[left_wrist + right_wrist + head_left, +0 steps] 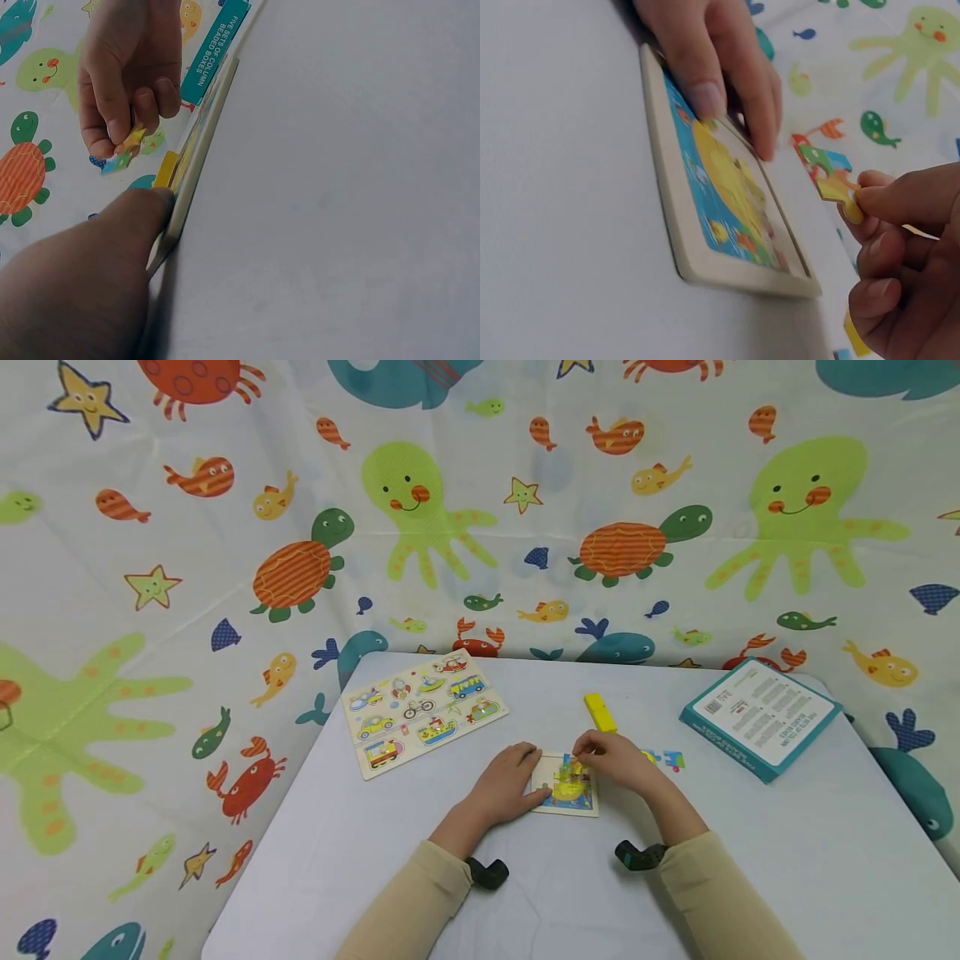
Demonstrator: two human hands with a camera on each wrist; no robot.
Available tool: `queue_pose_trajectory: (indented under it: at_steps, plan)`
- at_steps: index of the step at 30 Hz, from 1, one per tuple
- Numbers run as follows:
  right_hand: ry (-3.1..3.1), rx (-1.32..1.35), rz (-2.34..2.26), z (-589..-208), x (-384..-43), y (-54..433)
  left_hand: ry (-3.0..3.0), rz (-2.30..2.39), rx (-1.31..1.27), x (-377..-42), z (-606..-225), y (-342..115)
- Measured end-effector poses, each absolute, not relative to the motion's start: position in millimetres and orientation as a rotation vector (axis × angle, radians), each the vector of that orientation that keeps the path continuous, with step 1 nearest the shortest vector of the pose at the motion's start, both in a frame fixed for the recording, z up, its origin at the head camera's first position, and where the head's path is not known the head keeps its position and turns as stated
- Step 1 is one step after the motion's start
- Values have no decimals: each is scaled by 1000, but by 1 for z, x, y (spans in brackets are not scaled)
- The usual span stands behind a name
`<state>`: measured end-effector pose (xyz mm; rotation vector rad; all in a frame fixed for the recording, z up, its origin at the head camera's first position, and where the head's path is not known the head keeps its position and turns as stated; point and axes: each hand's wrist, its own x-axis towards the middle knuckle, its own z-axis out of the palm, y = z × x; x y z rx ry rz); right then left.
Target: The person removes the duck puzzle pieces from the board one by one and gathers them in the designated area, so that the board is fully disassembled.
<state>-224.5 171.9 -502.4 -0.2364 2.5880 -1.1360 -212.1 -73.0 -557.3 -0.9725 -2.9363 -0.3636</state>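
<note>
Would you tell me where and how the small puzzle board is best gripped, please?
Probably its right rim, approached from the right and pinched at the edge: the small puzzle board lies flat, that rim is raised and bare, with the left hand on its left side.

The left hand (506, 785) partly hides the square pale-wood puzzle tray (573, 812); the right hand (618, 762) covers one end of a flat multicoloured puzzle piece (829, 174). The white tabletop (570, 910) loses its near edge below the head view.
</note>
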Motion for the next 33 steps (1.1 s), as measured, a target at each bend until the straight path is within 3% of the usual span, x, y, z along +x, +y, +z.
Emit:
queue_pose_trajectory:
  at_steps: [18,33]
  plan:
    - [2512,-114,-1216,-505,-216,237,-2969,-385,-957,-210,-556,-73]
    - [2526,-98,-1130,-515,-212,251,-2964,-371,-949,-210,-557,-73]
